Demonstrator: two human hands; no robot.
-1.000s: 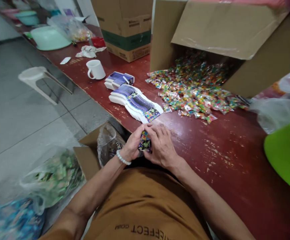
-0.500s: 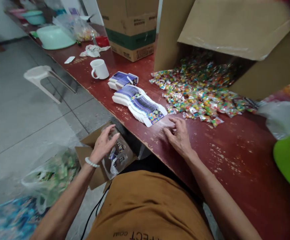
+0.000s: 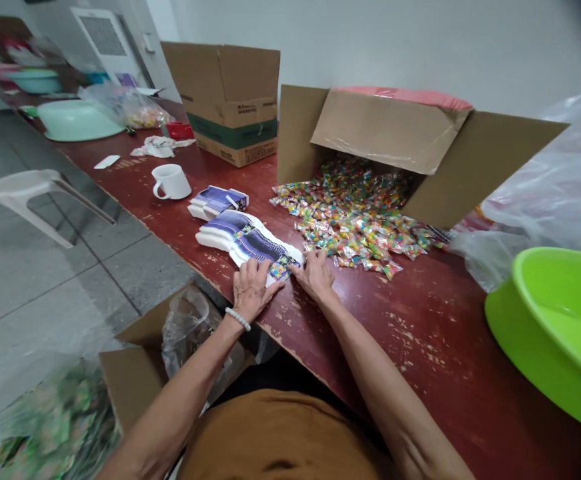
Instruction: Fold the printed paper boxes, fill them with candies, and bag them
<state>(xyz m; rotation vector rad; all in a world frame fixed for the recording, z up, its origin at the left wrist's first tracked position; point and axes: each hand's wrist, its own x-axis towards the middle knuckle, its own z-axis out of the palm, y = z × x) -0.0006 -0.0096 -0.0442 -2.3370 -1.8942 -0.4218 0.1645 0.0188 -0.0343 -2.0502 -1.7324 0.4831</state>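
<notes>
A fanned-out row of printed purple-and-white cards [image 3: 255, 243] lies on the red table. At its near end, my left hand [image 3: 253, 290] bends its fingers over the left edge, the thumb along the front. My right hand [image 3: 315, 273] holds the opposite edge, thumb on the colourful print of the nearest card. Whether one card or several are gripped, I cannot tell. Just beyond the row sits a smaller stack of similar cards [image 3: 219, 201]. Small clear packets of colourful candies [image 3: 355, 230] are heaped to the right, spilling from a cardboard box on its side [image 3: 445, 173].
A white mug [image 3: 171, 182] stands left of the cards, with a closed-in carton [image 3: 235, 113] behind. At the right is a green basin [image 3: 535, 333]. Below the table edge, an open box [image 3: 135, 380] holds a plastic bag [image 3: 185, 333]. A white stool [image 3: 25, 187] stands left.
Both hands have come to the near end of the card row; my left hand rose from over the floor box, and my right moved in from beside it. The view has tilted up.
</notes>
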